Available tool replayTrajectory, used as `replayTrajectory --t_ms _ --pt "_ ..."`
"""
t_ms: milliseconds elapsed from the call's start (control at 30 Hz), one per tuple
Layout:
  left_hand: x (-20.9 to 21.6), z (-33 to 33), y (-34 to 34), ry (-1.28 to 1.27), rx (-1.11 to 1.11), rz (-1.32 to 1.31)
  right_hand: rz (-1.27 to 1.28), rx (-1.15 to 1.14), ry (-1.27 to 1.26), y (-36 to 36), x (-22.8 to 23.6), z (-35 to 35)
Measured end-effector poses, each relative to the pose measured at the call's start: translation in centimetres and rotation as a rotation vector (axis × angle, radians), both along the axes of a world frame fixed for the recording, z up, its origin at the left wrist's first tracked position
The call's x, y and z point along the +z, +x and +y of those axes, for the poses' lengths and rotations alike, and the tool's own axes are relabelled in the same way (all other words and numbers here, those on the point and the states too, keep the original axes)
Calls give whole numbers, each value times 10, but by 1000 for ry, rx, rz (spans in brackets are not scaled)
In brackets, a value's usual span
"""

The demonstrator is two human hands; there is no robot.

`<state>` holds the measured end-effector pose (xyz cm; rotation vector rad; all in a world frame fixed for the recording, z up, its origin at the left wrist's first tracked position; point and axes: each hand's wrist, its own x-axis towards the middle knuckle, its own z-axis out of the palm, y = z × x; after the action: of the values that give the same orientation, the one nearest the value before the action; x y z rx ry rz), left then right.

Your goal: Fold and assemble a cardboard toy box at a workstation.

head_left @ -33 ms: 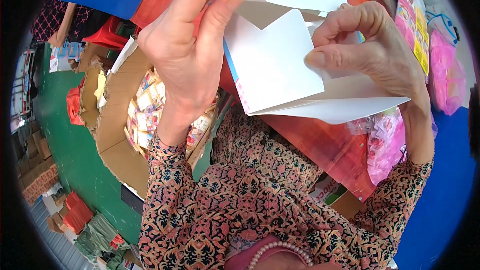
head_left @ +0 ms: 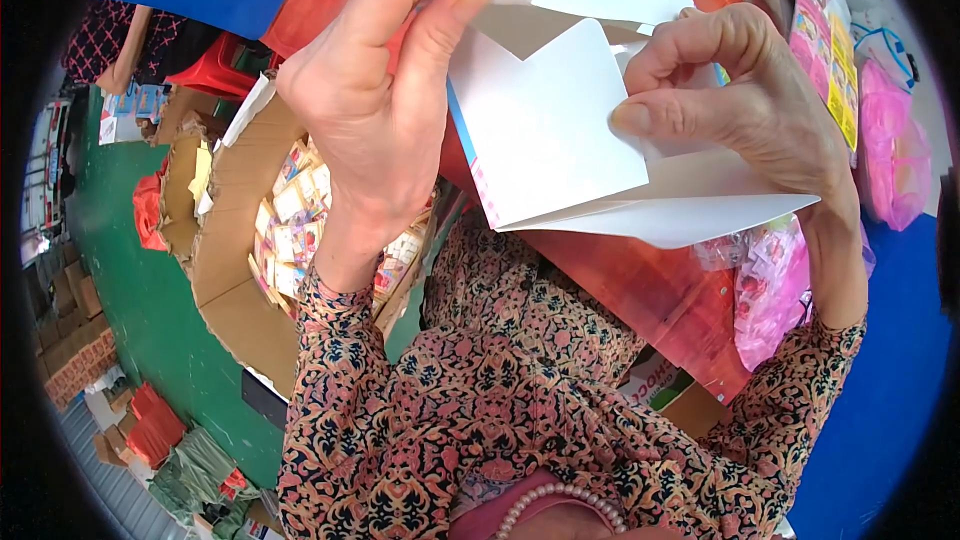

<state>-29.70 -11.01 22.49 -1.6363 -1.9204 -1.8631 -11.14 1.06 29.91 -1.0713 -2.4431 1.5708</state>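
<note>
Up in front of me is a folding paperboard box (head_left: 550,135), plain white on the faces toward me, with a strip of blue and pink print along its left edge. Its flaps stand loose. My left hand (head_left: 375,90) pinches a flap at the upper left between thumb and forefinger. With its fingers curled in at the box's right side, my right hand (head_left: 740,95) presses its thumb on a white flap and holds the box there. The tips of its fingers are partly hidden behind the board.
A large cardboard carton (head_left: 235,270) full of small packets stands at my left. Under the box is a red table (head_left: 640,280). Pink plastic bags (head_left: 890,150) and printed packs (head_left: 825,50) lie on the right. Another person's arm (head_left: 125,55) shows at the far left, near a red stool (head_left: 215,65).
</note>
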Motion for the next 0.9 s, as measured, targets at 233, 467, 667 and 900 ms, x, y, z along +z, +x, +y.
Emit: replayTrajectory --t_ms 233,467,667,900 --pt "-13 -8 -10 -34 -117 177 2 -27 -46 -2 4 -2" --pt "-3 -26 -3 -246 -152 655 -75 -4 -47 3 -2 -1" --pt "-19 -16 -1 -206 -300 296 26 10 42 10 -2 20" --pt "7 -7 5 -273 -245 251 384 -484 262 30 -2 34"
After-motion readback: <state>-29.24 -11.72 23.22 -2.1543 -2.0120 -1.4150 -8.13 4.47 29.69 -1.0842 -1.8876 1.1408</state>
